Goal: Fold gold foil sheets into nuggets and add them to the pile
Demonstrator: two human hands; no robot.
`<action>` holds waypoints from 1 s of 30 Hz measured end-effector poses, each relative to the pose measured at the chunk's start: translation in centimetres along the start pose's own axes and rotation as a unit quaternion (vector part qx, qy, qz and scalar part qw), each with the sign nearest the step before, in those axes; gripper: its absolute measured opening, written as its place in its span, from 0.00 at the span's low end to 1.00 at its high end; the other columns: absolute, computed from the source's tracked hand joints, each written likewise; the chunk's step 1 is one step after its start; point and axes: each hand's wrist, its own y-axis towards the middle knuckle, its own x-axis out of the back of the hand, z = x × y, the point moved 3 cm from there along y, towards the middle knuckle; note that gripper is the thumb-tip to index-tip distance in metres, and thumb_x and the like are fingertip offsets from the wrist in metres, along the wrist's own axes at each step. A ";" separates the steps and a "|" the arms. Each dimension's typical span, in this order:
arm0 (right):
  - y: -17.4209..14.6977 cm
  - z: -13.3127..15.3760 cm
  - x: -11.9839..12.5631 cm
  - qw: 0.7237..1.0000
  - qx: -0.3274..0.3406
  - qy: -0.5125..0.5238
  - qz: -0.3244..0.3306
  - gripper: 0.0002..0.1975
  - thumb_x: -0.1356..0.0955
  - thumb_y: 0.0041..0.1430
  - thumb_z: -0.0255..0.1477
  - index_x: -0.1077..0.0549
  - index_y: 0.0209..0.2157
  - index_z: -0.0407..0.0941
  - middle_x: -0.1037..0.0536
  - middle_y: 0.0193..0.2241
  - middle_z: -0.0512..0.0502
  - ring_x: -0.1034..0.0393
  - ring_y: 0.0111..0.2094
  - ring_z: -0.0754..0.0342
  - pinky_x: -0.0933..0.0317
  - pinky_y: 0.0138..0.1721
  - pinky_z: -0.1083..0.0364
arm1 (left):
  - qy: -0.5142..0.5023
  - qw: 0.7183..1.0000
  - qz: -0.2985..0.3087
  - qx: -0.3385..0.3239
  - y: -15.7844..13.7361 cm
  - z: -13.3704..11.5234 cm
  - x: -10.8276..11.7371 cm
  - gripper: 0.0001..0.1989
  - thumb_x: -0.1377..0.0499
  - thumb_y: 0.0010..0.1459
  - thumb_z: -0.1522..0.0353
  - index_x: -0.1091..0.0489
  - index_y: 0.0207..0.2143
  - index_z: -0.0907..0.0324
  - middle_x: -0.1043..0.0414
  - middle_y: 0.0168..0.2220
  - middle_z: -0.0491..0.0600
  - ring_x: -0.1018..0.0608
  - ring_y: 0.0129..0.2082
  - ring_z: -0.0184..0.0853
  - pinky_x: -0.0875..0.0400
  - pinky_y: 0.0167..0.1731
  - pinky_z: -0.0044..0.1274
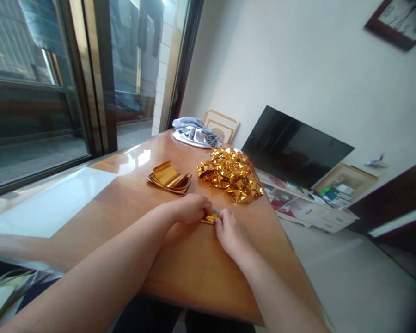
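Foil piece [211, 218], pinched at both ends, low at the worktop [201, 273].
Left hand [192, 208] clamped on its left end, right hand [231, 232] on its right. Beyond: foil heap [234, 173] rightward, sheet stack [169, 175] leftward, cloths [196, 134] farther back.

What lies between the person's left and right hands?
In the head view, a small piece of gold paper lies between the left hand and the right hand.

left hand [193, 208]: bare | right hand [231, 231]: bare | forearms [121, 259]: bare | legwear [149, 317]: dark, near-black
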 end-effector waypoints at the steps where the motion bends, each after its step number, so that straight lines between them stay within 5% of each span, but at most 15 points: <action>1: 0.0 0.1 0.0 1.000 0.003 -0.002 -0.002 0.05 0.38 0.68 0.33 0.36 0.40 0.46 0.25 0.40 0.45 0.27 0.39 0.50 0.48 0.32 0.54 | -0.010 1.000 0.005 0.008 0.0 0.1 0.1 0.16 0.45 0.49 0.79 0.21 0.34 0.56 0.21 0.35 0.45 0.24 0.34 0.32 0.35 0.34 0.18; 17: 0.1 1.4 0.8 0.999 -0.017 -0.022 0.019 0.20 0.38 0.63 0.49 0.35 0.42 0.46 0.23 0.42 0.38 0.25 0.40 0.42 0.39 0.34 0.50 | -0.120 0.990 0.010 0.071 -0.3 1.2 0.4 0.14 0.46 0.51 0.75 0.22 0.35 0.57 0.21 0.32 0.43 0.25 0.30 0.30 0.36 0.29 0.18; 30: 0.1 2.6 1.2 0.997 -0.049 -0.028 0.044 0.29 0.39 0.58 0.57 0.33 0.44 0.46 0.24 0.43 0.36 0.26 0.44 0.39 0.37 0.40 0.47 | -0.091 0.994 0.010 0.066 0.4 1.5 -0.2 0.13 0.43 0.48 0.75 0.21 0.34 0.56 0.21 0.34 0.43 0.26 0.31 0.30 0.35 0.31 0.18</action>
